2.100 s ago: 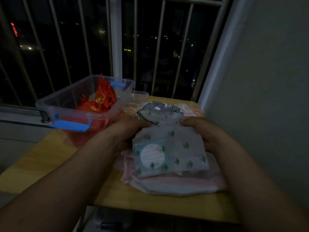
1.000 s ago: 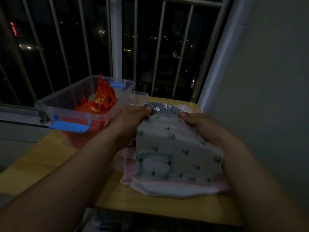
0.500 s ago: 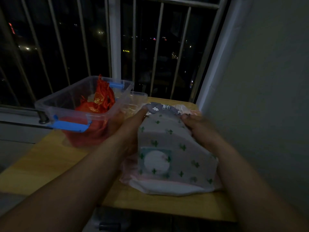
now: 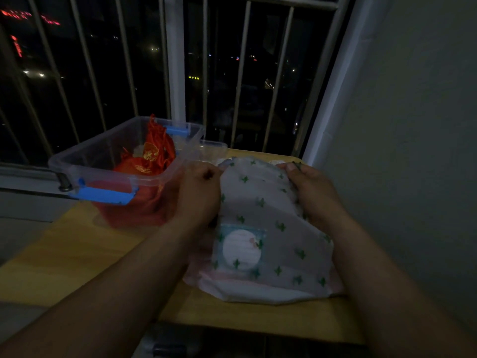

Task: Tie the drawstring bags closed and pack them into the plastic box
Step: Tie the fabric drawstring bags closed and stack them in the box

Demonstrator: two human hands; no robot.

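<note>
We hold the cactus-print bag (image 4: pixel 268 228) by its top, one hand at each upper corner. The fingers of our left hand (image 4: pixel 198 195) are curled and pinch the bag's top left edge. Our right hand (image 4: pixel 313 195) lays its thumb along the top right corner, with the fingers curled round the bag's right edge. Light is too dim for us to make out the drawstring itself.

The bag's top is raised toward the window and its lower part rests on a pile of pale pink and white bags (image 4: pixel 258 290). That pile lies on the right half of the bench (image 4: pixel 77 254), its lower edge near the bench's near edge and its right side close to the wall (image 4: pixel 413 125). The wall runs right along the bench's right side, so there is little room for our right arm.

The plastic box (image 4: pixel 77 166) stands open at the far left of the bench, just beside our left hand, with its right wall close to our knuckles. Its near left corner, with the blue latch (image 4: pixel 103 195), seems to reach past the bench's left edge. Red bags (image 4: pixel 154 153) lie inside it, one standing taller than the rim. Bench wood shows left of our left forearm, from the box down to the near edge. Window bars (image 4: pixel 240 73) rise just behind the bench's far edge.
</note>
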